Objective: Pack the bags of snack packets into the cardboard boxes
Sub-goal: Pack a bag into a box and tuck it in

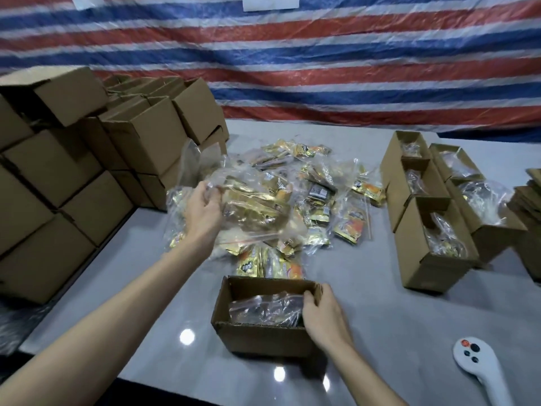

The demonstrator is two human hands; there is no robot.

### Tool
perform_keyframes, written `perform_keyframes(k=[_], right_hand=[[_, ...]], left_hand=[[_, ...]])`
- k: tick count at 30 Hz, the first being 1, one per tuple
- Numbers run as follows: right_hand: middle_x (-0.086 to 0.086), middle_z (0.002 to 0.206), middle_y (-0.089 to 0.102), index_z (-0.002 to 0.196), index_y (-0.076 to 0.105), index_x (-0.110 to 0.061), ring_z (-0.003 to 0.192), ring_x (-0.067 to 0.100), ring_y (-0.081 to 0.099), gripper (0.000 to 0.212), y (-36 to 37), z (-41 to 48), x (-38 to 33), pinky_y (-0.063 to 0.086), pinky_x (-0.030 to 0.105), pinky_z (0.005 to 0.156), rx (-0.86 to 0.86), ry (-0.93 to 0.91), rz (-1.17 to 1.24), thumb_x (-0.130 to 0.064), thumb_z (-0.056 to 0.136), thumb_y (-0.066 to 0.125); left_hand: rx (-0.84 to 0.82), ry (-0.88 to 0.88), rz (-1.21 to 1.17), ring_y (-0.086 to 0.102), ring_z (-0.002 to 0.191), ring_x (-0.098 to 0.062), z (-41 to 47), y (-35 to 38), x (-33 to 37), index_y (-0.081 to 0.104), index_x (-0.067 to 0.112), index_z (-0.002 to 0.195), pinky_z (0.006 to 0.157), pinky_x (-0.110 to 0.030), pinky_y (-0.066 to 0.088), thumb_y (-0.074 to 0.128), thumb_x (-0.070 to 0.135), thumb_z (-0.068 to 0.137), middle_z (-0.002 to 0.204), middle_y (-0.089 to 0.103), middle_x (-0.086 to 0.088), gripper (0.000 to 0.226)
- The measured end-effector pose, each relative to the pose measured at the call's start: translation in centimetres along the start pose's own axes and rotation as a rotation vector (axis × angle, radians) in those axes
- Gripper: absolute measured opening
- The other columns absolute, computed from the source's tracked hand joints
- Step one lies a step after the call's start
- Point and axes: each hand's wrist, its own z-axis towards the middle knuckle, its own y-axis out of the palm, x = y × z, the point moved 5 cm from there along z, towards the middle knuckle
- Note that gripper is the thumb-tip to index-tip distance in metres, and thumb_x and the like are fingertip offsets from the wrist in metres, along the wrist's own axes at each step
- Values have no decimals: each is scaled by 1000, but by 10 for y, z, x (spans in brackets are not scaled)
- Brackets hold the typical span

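An open cardboard box (257, 336) stands on the grey table in front of me, with one clear bag of snack packets (263, 309) inside. My right hand (323, 313) grips the box's right wall, fingers curled over its rim. Beyond the box lies a heap of clear bags of gold and orange snack packets (316, 200). My left hand (203, 210) reaches into the heap's left side and grips a bag of gold packets (254, 206), which is lifted slightly.
Stacked closed cardboard boxes (67, 171) fill the left side. Several open boxes holding bags (433, 230) stand in rows at the right, with flat cardboard (527, 200) beyond them. A white handheld controller (480, 364) lies near the front right. A striped tarpaulin hangs behind.
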Motion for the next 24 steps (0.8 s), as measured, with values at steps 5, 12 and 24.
perform_keyframes(k=[5,12,24], right_hand=[[1,136,52,132,53,-19,129,23,43,59,-23,-14,-13,31,37,108,306,-257,59,-55,97,22],[2,108,65,79,60,-45,122,24,55,30,-34,-33,-51,41,46,105,140,-608,313,-71,87,47],[-20,101,68,100,67,-40,94,4,65,34,-84,-28,-83,51,19,82,160,-967,288,-9,97,52]], left_hand=[[-107,-234,-40,61,76,-9,-60,3,-34,61,24,114,69,-34,56,46,26,105,108,61,6,17],[-218,-429,-107,64,77,-28,-110,18,-74,65,8,115,60,-35,49,47,13,104,100,72,-16,22],[-864,25,507,60,67,-8,-100,-6,-60,71,16,94,69,-33,54,64,28,95,75,67,7,13]])
